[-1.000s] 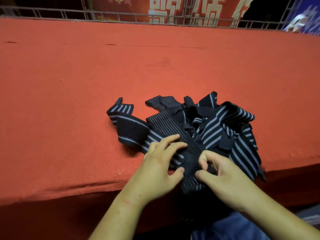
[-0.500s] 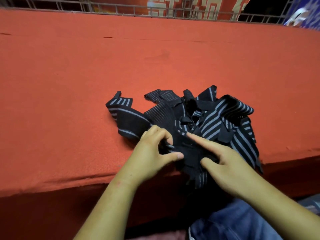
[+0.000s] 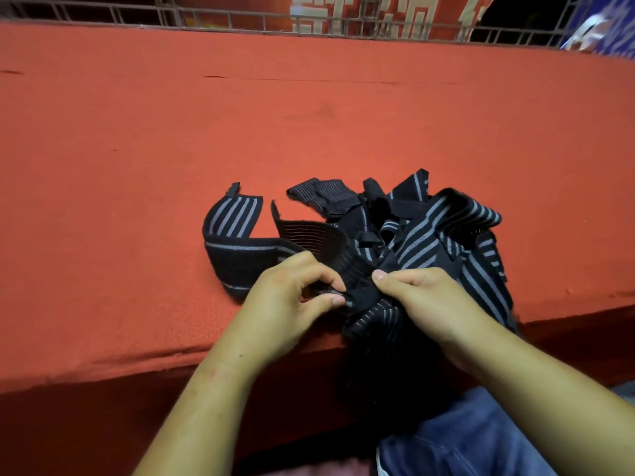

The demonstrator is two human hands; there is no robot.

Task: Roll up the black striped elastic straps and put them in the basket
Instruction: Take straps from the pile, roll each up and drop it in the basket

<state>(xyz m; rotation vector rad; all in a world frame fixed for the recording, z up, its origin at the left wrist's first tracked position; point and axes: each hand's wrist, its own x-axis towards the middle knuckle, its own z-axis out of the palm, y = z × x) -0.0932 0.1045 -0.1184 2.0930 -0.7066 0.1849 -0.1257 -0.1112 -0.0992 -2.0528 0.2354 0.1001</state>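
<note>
Red felt-like cloth covers the tabletop (image 3: 137, 166), which runs back to a metal railing (image 3: 240, 20) with a red banner (image 3: 360, 12) of pale characters behind it. Near the front edge, right of centre, lies a tangled heap of black striped elastic straps (image 3: 446, 228). They are wide black bands with grey-white lines running lengthwise. Some have broad stripes, others fine, close ribbing, and a few ends carry small black tabs.

A loose strap (image 3: 233, 231) curls out of the heap to the left, standing partly on edge, with a little loop at its upturned striped end. Part of the heap hangs over the front edge of the tabletop.

The left hand (image 3: 285, 304) has its grip closed on a strap end, thumb and curled fingers pinching the fabric. The right hand (image 3: 436, 304) is just beside it, its grip likewise clamped on a dark fold of strap, thumb on top. Blue trousers (image 3: 464, 441) show at the bottom right.
</note>
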